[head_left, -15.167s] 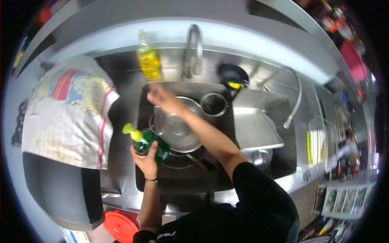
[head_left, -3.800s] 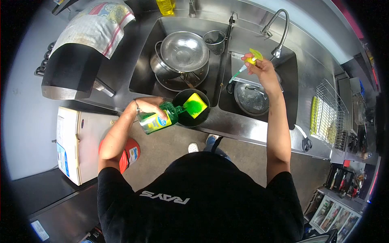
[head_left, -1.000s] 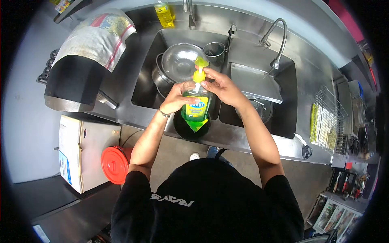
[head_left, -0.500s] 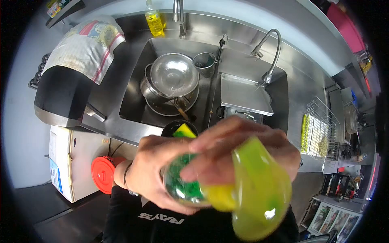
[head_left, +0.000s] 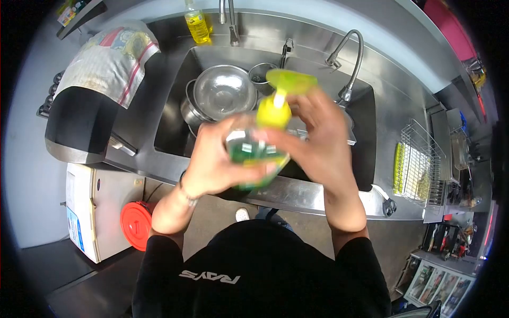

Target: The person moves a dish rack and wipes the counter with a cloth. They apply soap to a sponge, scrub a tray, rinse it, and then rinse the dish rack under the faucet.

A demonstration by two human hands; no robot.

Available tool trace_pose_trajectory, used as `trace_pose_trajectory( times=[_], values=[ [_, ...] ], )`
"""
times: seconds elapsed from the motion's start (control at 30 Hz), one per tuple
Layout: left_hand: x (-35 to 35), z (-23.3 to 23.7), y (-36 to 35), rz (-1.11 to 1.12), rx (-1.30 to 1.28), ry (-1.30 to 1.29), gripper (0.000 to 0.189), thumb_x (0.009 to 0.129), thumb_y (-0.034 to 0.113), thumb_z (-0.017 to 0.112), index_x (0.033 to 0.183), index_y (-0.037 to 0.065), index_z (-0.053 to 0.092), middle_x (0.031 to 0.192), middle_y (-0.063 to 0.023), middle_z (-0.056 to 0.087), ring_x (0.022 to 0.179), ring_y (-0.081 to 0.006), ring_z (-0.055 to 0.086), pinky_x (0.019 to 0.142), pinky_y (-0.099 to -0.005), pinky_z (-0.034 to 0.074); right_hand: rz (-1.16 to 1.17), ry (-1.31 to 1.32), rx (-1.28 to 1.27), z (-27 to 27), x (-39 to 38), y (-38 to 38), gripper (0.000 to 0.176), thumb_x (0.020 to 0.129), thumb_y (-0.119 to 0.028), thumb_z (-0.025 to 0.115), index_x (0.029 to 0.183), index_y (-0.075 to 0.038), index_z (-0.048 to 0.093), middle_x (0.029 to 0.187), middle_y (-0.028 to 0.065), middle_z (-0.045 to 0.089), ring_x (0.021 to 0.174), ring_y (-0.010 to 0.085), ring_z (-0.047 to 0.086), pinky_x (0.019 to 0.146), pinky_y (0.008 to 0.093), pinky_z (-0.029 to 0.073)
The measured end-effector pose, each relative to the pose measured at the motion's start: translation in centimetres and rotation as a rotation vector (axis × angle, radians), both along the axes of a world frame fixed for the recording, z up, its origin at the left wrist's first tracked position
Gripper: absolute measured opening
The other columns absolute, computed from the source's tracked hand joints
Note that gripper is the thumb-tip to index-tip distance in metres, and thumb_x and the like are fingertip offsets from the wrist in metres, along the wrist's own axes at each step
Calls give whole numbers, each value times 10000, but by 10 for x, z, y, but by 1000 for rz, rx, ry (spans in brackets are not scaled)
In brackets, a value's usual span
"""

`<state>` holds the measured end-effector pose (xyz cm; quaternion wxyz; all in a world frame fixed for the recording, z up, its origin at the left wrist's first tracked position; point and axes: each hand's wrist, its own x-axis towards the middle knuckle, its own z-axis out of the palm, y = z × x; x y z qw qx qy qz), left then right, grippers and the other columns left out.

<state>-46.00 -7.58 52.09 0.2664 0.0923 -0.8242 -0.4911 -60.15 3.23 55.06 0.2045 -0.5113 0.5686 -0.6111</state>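
Note:
A clear pump bottle (head_left: 255, 153) with green liquid and a yellow label is held over the front edge of the sink, smeared by motion. My left hand (head_left: 209, 161) is wrapped round its body from the left. At its neck sits a yellow-green pump head (head_left: 277, 110), pointing away from me. My right hand (head_left: 324, 143) grips the upper part, thumb across the bottle's shoulder and curled fingers beside the pump head; some fingertips are hidden behind it.
The left basin holds a metal bowl (head_left: 225, 93), a pot (head_left: 192, 114) and a metal cup (head_left: 260, 74). Behind the sink stand a yellow soap bottle (head_left: 198, 27) and taps (head_left: 345, 94). Black-handled scissors (head_left: 389, 205) lie at the front right, near a wire dish rack (head_left: 421, 169).
Both hands and the bottle have moved away from my body, toward the sink. The pump head has swung from pointing toward me to pointing away, and the right hand now sits right of the neck.

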Motion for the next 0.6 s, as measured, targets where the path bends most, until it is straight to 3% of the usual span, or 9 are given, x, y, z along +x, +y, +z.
trace_pose_trajectory(
  times=[0.1,0.17,0.27,0.4,0.43,0.47,0.53,0.6],
  values=[
    [-25,-33,-18,51,98,16,464,614,160,781,1015,9,603,870,-61,653,806,-103,605,745,-262,474,-52,18,51,-36,-20,-36,465,749,-220,718,1115,-11,522,960,84,616,893,146,563,797,284,442],
    [-35,-53,-28,47,160,23,433,637,140,779,1008,1,603,876,-64,653,815,-99,596,748,-260,472,163,-16,80,-55,-37,-52,419,811,-269,655,1100,5,526,962,90,617,910,148,557,804,288,439],
    [-40,-72,-40,-12,357,4,378,674,103,757,995,-23,600,897,-55,653,813,-91,584,747,-252,472,287,26,200,-67,-54,-66,403,867,-289,587,1147,-10,508,910,42,602,928,121,538,819,269,432],
    [-43,-91,-50,11,343,-20,354,689,83,744,993,-29,601,901,-56,649,810,-90,586,740,-245,474,36,152,509,-73,-44,-74,383,876,-291,575,1125,-5,521,941,54,612,931,116,539,857,254,406],
    [-41,-87,-50,-9,480,-36,341,699,78,736,993,-31,601,900,-58,648,808,-93,587,736,-242,474,136,-75,328,-79,-43,-75,359,875,-286,576,1078,6,531,1016,86,610,978,123,542,855,258,410],
    [-40,-84,-51,-28,616,-52,329,709,74,727,993,-32,601,899,-61,646,806,-95,589,732,-239,475,140,-73,328,-82,-44,-76,359,875,-286,576,1078,6,531,1016,86,610,978,123,542,855,258,410],
    [-38,-85,-55,-28,608,-42,317,726,69,711,995,-50,594,898,-67,641,805,-102,593,731,-237,477,253,-225,134,-88,-46,-79,373,856,-265,599,1064,28,501,995,108,617,875,139,586,756,281,460],
    [-35,-85,-56,-27,574,-81,325,727,76,713,992,-65,587,898,-72,639,808,-109,597,730,-240,481,273,-231,121,-91,-48,-82,367,844,-247,621,1054,24,492,992,117,619,891,140,576,769,273,454]
  ],
)
